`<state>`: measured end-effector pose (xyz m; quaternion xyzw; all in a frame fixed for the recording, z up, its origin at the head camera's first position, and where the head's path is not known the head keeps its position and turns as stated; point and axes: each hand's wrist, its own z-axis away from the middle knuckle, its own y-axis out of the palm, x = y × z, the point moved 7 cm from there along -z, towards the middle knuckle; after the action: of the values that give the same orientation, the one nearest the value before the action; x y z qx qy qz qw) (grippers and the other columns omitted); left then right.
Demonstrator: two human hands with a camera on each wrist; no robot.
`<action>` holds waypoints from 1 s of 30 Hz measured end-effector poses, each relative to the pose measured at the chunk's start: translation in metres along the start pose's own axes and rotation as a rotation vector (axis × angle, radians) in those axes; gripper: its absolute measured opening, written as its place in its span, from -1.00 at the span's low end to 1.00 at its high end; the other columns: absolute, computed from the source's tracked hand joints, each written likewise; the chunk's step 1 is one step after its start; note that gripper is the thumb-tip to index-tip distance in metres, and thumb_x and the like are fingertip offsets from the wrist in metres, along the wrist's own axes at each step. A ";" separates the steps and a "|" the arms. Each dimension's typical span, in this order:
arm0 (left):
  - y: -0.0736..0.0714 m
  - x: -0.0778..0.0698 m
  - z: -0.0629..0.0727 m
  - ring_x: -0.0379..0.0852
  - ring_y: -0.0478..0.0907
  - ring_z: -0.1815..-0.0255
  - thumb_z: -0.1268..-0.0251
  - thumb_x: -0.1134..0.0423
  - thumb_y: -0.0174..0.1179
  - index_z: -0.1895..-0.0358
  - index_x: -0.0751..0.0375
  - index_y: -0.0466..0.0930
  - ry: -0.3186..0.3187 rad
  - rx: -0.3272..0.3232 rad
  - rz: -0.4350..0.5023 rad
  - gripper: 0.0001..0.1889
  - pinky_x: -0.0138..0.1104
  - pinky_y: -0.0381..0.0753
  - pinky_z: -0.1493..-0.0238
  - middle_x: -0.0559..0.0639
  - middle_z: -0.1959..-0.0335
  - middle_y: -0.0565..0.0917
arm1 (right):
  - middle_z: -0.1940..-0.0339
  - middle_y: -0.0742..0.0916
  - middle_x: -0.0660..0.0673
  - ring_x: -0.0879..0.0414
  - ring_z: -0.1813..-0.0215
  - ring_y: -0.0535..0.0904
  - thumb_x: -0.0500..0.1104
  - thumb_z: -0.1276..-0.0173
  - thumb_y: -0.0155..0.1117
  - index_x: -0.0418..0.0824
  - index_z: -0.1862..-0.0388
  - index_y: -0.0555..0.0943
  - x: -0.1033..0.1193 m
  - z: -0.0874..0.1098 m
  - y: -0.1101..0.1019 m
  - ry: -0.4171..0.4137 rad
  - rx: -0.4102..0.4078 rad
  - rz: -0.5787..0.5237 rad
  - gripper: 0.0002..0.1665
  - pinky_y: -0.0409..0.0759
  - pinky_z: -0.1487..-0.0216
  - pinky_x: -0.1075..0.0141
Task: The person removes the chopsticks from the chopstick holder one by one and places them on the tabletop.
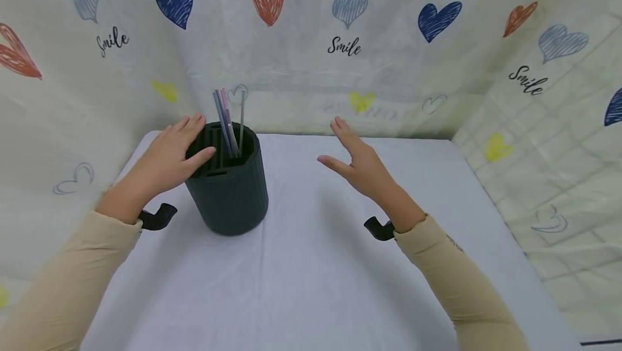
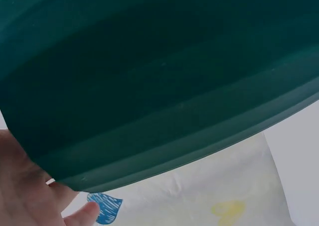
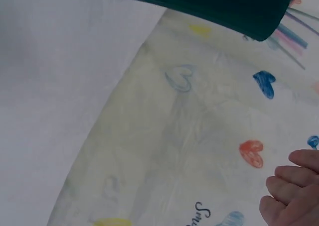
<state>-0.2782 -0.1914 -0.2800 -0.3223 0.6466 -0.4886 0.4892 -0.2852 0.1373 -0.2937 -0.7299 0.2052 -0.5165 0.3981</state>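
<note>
A dark green ribbed holder (image 1: 228, 200) stands upright on the left part of the white table. Its top has dark slots on one side and a wider opening holding thin blue, pink and clear straw-like sticks (image 1: 226, 121). My left hand (image 1: 167, 159) lies over the holder's left rim, fingers extended and thumb reaching across the slots. Up close in the left wrist view, the holder's wall (image 2: 164, 86) hides part of that hand (image 2: 30, 186). To the right of the holder, my right hand (image 1: 364, 167) hovers above the table with straight fingers, holding nothing.
A white cloth covers the table (image 1: 301, 286). Behind and to the sides hangs a pale sheet (image 1: 301, 70) printed with hearts and "Smile". Each wrist carries a small black camera mount (image 1: 157, 217).
</note>
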 end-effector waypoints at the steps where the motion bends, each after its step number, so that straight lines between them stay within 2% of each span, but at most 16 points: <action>1: 0.000 -0.001 0.000 0.28 -0.24 -0.66 -0.55 -0.13 -0.10 -0.61 0.28 -0.17 0.002 0.000 0.002 -0.19 0.22 -0.24 -0.61 0.23 -0.65 -0.13 | -0.68 -0.03 0.14 0.18 -0.69 -0.18 0.30 -0.42 0.16 0.13 -0.65 -0.10 0.005 -0.001 0.002 -0.011 0.003 -0.011 0.01 0.02 -0.66 -0.04; 11: 0.003 -0.003 -0.001 0.26 -0.23 -0.66 -0.55 -0.07 -0.06 -0.60 0.28 -0.10 0.028 -0.029 0.011 -0.23 0.21 -0.21 -0.61 0.22 -0.65 -0.09 | -0.66 0.09 0.14 0.18 -0.66 0.04 0.16 -0.42 0.24 0.05 -0.64 0.00 0.049 -0.017 0.028 -0.147 0.077 -0.101 -0.04 0.18 -0.63 0.10; 16: 0.003 -0.006 -0.002 0.27 -0.18 -0.66 -0.56 -0.04 -0.08 -0.60 0.29 -0.12 0.056 -0.025 0.024 -0.24 0.20 -0.16 -0.61 0.24 -0.64 -0.07 | -0.64 0.17 0.08 0.18 -0.63 0.12 0.07 -0.42 0.28 0.02 -0.62 0.09 0.064 -0.026 0.039 -0.209 0.078 -0.133 -0.09 0.26 -0.59 0.12; 22: 0.008 -0.005 -0.001 0.28 -0.15 -0.65 -0.59 0.00 -0.10 -0.61 0.26 -0.15 0.063 0.001 0.066 -0.27 0.21 -0.10 -0.60 0.21 -0.65 -0.09 | -0.59 0.31 -0.02 0.10 -0.57 0.28 -0.01 -0.42 0.29 -0.08 -0.58 0.22 0.076 -0.036 0.050 -0.257 0.030 -0.144 -0.18 0.39 -0.52 0.13; 30: 0.016 -0.003 0.000 0.29 -0.15 -0.65 -0.61 0.05 -0.16 -0.57 0.33 0.01 0.105 0.017 0.035 -0.36 0.20 -0.16 -0.61 0.26 -0.63 0.00 | -0.51 0.44 -0.13 0.05 -0.52 0.38 -0.08 -0.38 0.34 -0.19 -0.50 0.34 0.093 -0.046 0.064 -0.310 -0.067 -0.184 -0.24 0.46 -0.46 0.19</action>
<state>-0.2763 -0.1834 -0.2941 -0.2806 0.6726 -0.5017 0.4660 -0.2844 0.0165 -0.2828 -0.8292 0.0909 -0.4250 0.3514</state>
